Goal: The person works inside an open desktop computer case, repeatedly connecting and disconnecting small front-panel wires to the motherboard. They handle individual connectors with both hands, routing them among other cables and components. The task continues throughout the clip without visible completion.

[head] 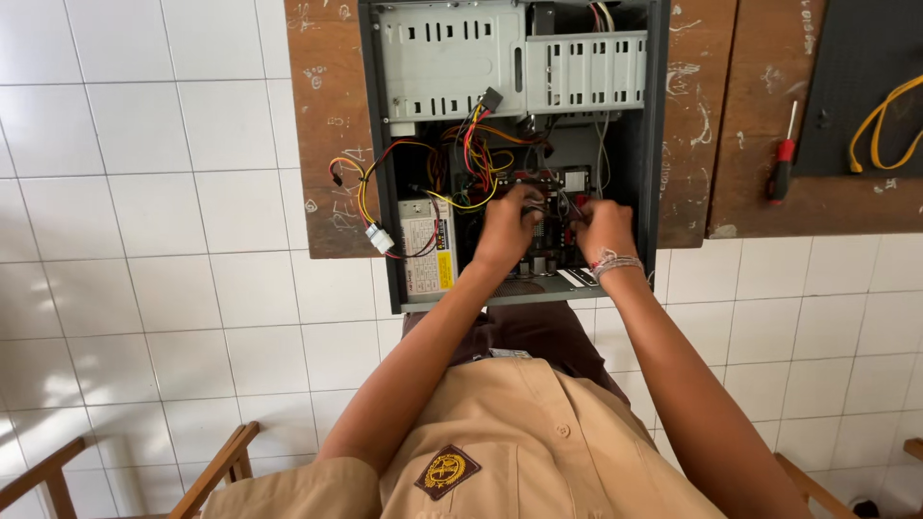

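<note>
An open desktop computer case (383, 144) lies on a wooden desk, its side panel off. Inside are metal drive bays (452, 58), a bundle of red, yellow and black wires (461, 159) and a power supply box (423, 255). My left hand (507, 226) and my right hand (604, 229) are both deep in the case over the motherboard, fingers curled around a small part between them that I cannot make out. A beaded bracelet (615, 263) sits on my right wrist.
A white connector (380, 238) on loose wires hangs outside the case's left wall. A red-handled screwdriver (783, 163) lies on the desk to the right, near a dark mat with a yellow cable (880, 120). White tiled floor and wooden chair frames (216, 471) are below.
</note>
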